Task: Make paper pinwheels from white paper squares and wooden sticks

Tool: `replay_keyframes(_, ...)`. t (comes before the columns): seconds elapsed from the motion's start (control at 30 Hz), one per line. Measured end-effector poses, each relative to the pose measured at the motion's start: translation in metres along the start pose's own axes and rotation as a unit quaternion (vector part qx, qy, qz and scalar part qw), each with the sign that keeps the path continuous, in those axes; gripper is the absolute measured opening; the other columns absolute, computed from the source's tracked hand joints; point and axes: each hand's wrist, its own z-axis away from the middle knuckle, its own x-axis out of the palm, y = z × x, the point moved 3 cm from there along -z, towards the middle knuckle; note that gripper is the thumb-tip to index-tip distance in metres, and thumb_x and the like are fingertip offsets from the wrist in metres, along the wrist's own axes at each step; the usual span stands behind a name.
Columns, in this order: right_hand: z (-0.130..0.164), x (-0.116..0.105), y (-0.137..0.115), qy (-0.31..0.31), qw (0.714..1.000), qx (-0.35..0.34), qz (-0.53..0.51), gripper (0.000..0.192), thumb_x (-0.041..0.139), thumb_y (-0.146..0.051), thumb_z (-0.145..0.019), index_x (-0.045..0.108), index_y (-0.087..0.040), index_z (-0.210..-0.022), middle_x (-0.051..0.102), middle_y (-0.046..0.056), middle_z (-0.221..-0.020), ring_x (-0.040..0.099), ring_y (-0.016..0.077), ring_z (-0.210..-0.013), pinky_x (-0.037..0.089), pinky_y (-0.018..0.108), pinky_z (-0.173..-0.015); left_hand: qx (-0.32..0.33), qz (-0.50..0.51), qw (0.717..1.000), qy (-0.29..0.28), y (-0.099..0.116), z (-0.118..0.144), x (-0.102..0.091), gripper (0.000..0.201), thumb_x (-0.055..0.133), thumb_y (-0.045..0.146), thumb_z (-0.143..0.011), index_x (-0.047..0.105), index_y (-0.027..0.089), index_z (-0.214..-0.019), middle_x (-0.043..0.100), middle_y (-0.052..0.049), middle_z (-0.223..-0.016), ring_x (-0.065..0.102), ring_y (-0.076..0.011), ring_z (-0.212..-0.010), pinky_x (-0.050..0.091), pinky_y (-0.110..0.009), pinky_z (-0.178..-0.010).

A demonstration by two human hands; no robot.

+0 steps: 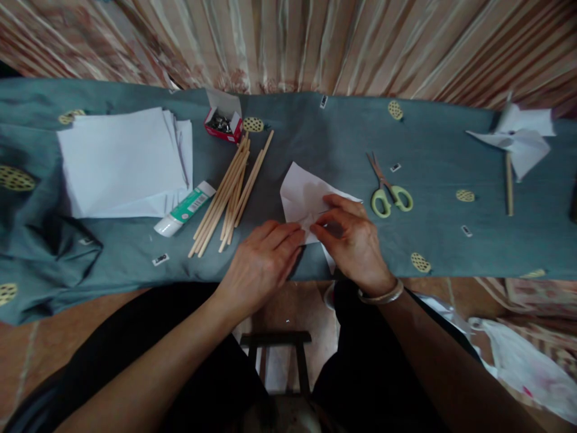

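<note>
Head view: left hand (264, 261) and right hand (349, 237) are pinching the folded paper (306, 195) at the near table edge, right of the sticks (229, 192). Light, floppy, tears easily; holding at creases looks best.

Paper stack (121, 162), glue tube (184, 209), sticks (232, 189), pin box (224, 124), scissors (388, 191), 1 pinwheel (520, 141).
</note>
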Motion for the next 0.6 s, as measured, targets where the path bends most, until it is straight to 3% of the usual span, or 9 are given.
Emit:
replay_keyframes(0.13,0.0,0.0,0.001,-0.003,1.0,0.005,-0.003,0.005,0.065,-0.022,-0.081,0.066,-0.025,-0.078,0.06,0.004,-0.123,0.053,0.0282,-0.122,0.042,0.053,-0.108,-0.021,-0.004,0.999,0.037,-0.014,-0.004,-0.013,0.025,0.046,0.015,-0.094,0.063,0.013,-0.112,0.068,-0.011,-0.11,0.063,-0.0211,-0.096,0.055,-0.038,-0.085)
replay_keyframes(0.3,0.0,0.0,0.002,-0.007,1.0,0.002,-0.006,0.004,0.065,-0.022,-0.08,0.066,-0.023,-0.077,0.061,0.006,-0.125,0.053,0.0289,-0.12,0.041,0.055,-0.107,-0.047,-0.007,0.998,0.033,-0.023,-0.003,-0.02,0.026,0.045,0.014,-0.093,0.065,0.015,-0.11,0.068,-0.009,-0.108,0.062,-0.0211,-0.097,0.055,-0.037,-0.084)
replay_keyframes(0.47,0.0,0.0,0.001,0.0,1.0,-0.002,-0.01,0.005,0.064,-0.022,-0.081,0.066,-0.025,-0.078,0.061,0.004,-0.123,0.053,0.0281,-0.12,0.042,0.054,-0.106,-0.018,0.031,0.999,0.014,-0.009,0.0,-0.011,0.027,0.047,0.01,-0.091,0.065,0.016,-0.11,0.068,-0.009,-0.107,0.061,-0.0206,-0.095,0.055,-0.038,-0.084)
replay_keyframes(0.6,0.0,0.0,-0.001,0.006,1.0,-0.011,-0.005,0.008,0.063,-0.021,-0.082,0.066,-0.027,-0.077,0.062,0.003,-0.12,0.056,0.028,-0.117,0.044,0.054,-0.105,0.019,0.042,0.999,-0.024,0.005,0.004,0.003,0.03,0.048,0.009,-0.091,0.062,0.014,-0.118,0.065,-0.011,-0.121,0.057,-0.0234,-0.109,0.054,-0.042,-0.091)
